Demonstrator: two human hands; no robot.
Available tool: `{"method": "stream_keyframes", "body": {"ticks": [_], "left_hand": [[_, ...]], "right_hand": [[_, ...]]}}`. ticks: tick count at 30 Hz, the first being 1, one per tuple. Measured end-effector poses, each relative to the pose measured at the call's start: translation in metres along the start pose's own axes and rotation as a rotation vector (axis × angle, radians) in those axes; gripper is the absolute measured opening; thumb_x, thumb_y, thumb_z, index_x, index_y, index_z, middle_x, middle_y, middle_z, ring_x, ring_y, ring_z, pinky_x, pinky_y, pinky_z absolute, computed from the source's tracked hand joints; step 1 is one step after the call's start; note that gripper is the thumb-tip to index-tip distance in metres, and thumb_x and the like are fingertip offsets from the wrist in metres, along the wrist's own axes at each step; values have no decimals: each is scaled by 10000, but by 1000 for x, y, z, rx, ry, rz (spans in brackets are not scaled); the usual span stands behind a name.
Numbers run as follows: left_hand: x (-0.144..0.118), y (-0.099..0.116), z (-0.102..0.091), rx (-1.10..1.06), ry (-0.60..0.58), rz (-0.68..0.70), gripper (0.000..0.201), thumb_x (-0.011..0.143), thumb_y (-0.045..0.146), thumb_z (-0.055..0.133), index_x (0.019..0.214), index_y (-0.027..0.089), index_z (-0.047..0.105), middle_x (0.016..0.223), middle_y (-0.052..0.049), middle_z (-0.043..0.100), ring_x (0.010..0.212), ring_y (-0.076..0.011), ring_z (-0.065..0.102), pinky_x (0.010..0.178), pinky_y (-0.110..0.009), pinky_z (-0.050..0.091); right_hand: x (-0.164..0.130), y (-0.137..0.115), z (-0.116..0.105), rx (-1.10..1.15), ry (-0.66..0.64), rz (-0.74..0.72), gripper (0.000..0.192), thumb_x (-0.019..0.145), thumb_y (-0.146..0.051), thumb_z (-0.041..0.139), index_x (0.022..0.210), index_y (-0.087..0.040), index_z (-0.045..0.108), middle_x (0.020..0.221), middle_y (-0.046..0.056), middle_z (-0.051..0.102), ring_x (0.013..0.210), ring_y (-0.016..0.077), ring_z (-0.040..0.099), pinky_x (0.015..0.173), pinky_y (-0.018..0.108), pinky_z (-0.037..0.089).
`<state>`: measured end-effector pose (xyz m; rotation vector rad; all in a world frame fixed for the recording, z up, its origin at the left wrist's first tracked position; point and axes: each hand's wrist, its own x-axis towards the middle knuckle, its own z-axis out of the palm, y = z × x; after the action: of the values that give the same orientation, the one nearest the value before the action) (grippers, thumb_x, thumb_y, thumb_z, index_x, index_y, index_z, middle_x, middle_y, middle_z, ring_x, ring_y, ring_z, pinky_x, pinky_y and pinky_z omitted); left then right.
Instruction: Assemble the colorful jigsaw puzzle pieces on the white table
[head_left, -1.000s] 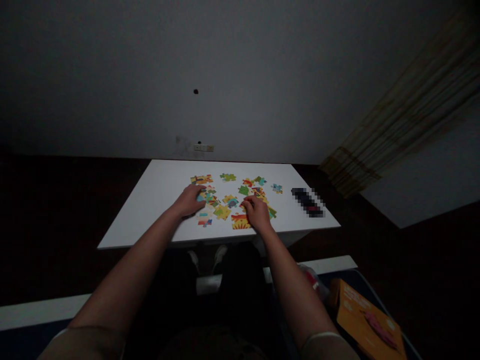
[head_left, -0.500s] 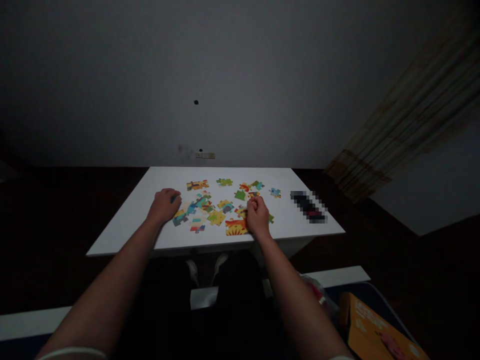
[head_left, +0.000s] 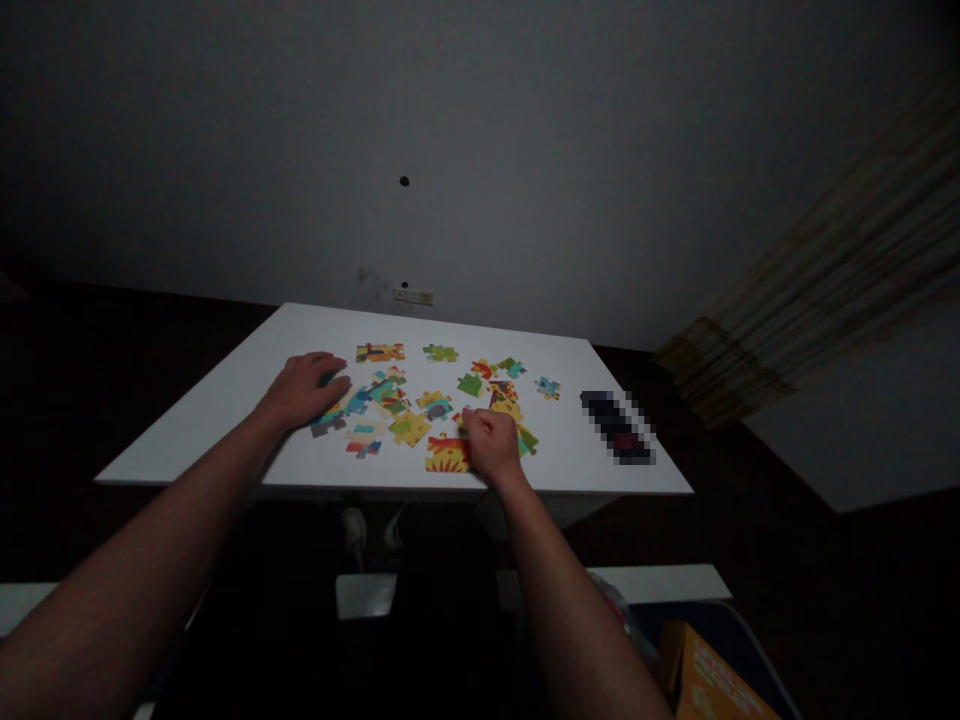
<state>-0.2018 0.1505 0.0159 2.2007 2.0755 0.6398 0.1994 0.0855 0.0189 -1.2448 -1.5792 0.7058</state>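
Observation:
My left hand lies low at the left side of the scattered jigsaw pieces, thumb and fingers apart. A dark blue-green piece shows in the gap between them, apparently on the table. My right hand is closed, thumb against the curled index finger; whatever it holds is hidden. Just left of it is an orange-and-yellow piece with a sunburst pattern. A yellow piece and a piece with a grey-purple shape lie between the hands. Beyond my right hand is a green piece.
The pieces lie on a white table. Farther back are an orange joined section and a green piece; a blue piece is to the right. A pixelated dark object sits near the right edge. An orange box is beside me.
The view has shifted and tilted. My right hand has moved slightly left and nearer, uncovering a yellow piece behind it. My left thumb is spread wider from the fingers.

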Motion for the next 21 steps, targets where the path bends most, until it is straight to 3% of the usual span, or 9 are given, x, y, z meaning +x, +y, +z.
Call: {"method": "stream_keyframes", "body": {"ticks": [4, 9, 13, 17, 21], "left_hand": [[2, 1, 0, -4, -20, 8, 742, 1001, 686, 586, 1510, 228, 873, 1700, -172, 802, 1607, -468, 672, 1425, -637, 481], [2, 0, 3, -69, 9, 18, 744, 1005, 685, 582, 1488, 203, 881, 1688, -190, 805, 1621, -476, 673, 1419, -633, 495], [0, 1, 5, -172, 74, 50, 644, 1046, 596, 593, 1426, 176, 900, 1594, -242, 836, 1559, -483, 715, 1393, -675, 528], [-3, 7, -2, -264, 139, 40, 517, 1058, 486, 631, 1366, 182, 912, 1501, -224, 861, 1489, -467, 746, 1350, -670, 581], [-18, 30, -19, -273, 200, 121, 401, 1059, 369, 646, 1312, 194, 904, 1466, -211, 865, 1465, -449, 756, 1345, -673, 588]], "right_hand": [[-1, 1, -3, -22, -57, -32, 655, 942, -474, 810, 545, -328, 309, 538, -46, 331, 593, 203, 349, 644, 378, 287], [-4, 0, -5, -48, -14, -80, 567, 935, -424, 781, 584, -340, 345, 587, -28, 436, 622, 223, 428, 666, 391, 349], [-6, 2, -3, -77, 133, -48, 570, 895, -462, 747, 558, -324, 310, 551, -49, 354, 617, 187, 366, 662, 365, 319], [-12, 1, -5, -137, 353, 16, 571, 973, -446, 643, 580, -326, 247, 580, -52, 287, 646, 178, 332, 684, 370, 296], [-9, -5, -6, -239, 485, 85, 518, 1086, -402, 535, 654, -330, 258, 649, -50, 308, 704, 199, 389, 720, 371, 353]]}}
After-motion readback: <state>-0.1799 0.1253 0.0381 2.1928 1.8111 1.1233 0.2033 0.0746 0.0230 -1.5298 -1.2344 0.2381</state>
